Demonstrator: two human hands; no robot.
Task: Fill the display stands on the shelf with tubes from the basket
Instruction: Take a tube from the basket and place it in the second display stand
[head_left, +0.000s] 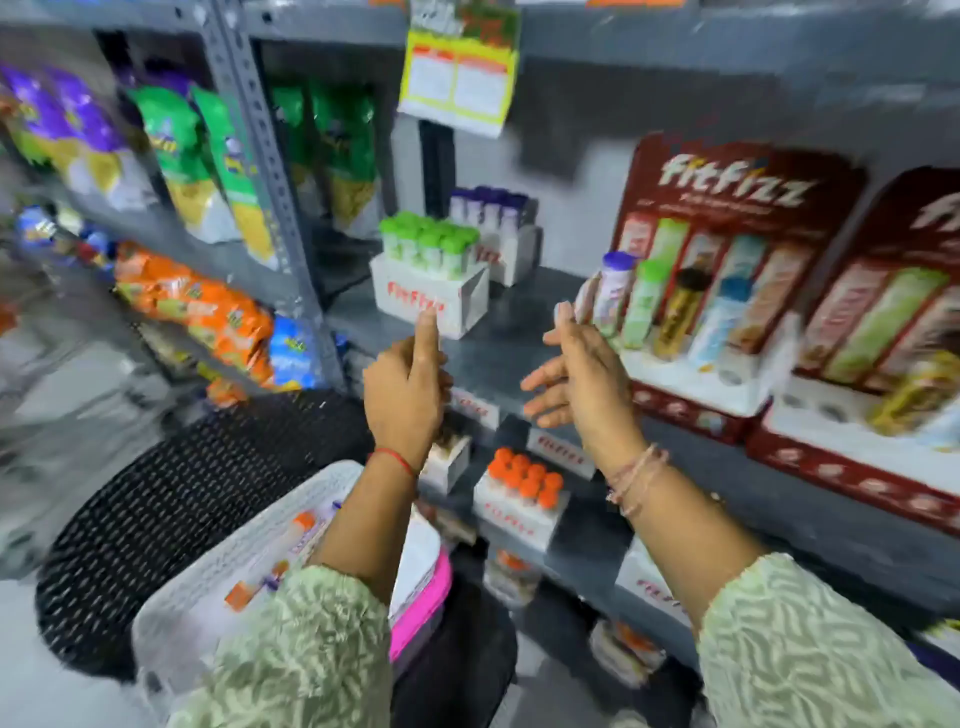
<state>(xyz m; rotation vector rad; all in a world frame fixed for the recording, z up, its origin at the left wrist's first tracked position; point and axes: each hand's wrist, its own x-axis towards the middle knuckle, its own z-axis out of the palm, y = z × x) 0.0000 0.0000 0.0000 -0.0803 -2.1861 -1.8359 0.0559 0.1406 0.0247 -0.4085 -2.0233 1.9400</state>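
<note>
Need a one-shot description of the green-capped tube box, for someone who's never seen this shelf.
Start at the grey metal shelf at hand height, left of the big red display stand. Two white boxes of upright tubes sit there; take the front one, just beyond the left hand. Its caps are green, while the box behind has purple ones.

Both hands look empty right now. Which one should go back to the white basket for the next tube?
Left, probably. The left hand is raised directly above the white perforated plastic basket at lower left, its forearm crossing the rim. The right hand, open and empty, hovers nearer the red cardboard display stand.
</note>
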